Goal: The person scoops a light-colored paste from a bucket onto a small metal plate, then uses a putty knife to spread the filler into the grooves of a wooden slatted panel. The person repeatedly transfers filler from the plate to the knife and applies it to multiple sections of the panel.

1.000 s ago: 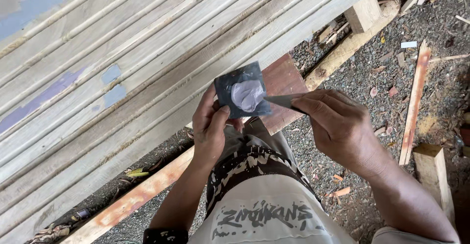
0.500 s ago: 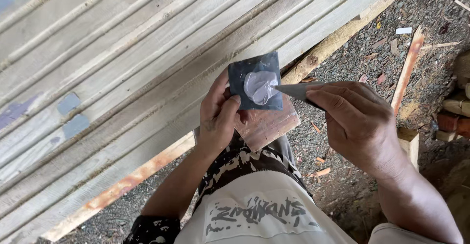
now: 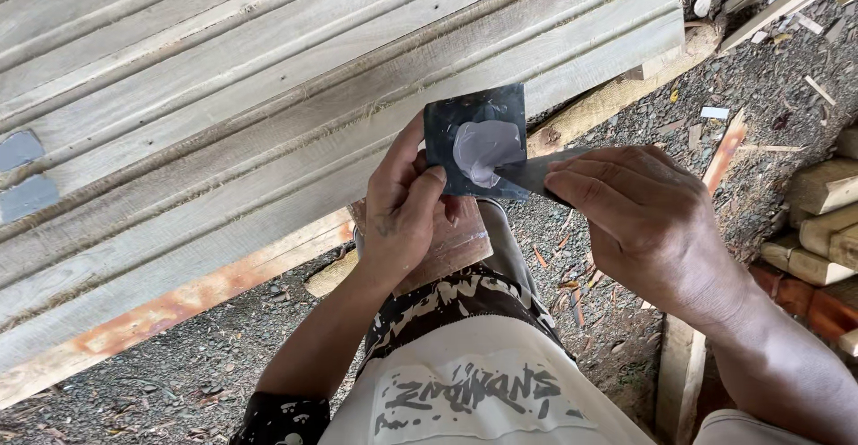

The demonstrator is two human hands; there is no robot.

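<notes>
A: What is held, and where?

B: A small dark square plate (image 3: pixel 474 141) is pinched at its lower left corner by the left hand (image 3: pixel 402 217), thumb on the face and fingers behind, just above the centre of the frame. A pale grey blob of putty (image 3: pixel 485 150) is carried on its middle. A thin flat blade (image 3: pixel 534 175) is pinched between thumb and fingertips of the right hand (image 3: pixel 648 226), right of centre, and its tip is laid against the lower right edge of the blob.

A: What could be lost here?

B: The plate is gripped by one corner only, so it could be twisted or levered out of the pinch if the blade is pressed hard. Should the plate be tilted, the putty could be slid off its edge; below it are a reddish wooden block (image 3: pixel 447 244) and the gravel ground (image 3: pixel 179 382) in the lower left, where grit would be picked up.

A: And the blade itself?

B: Too much could be scooped at once, and a lump could be dropped from the narrow tip. The thumb of the left hand lies close to the blob, so it could be smeared, or nicked if the blade is slipped sideways.

A: Anything nearby at risk?

B: The pale grooved planks (image 3: pixel 268 105), filling the upper left, lie just behind the plate and could be marked by a stray smear.
</notes>
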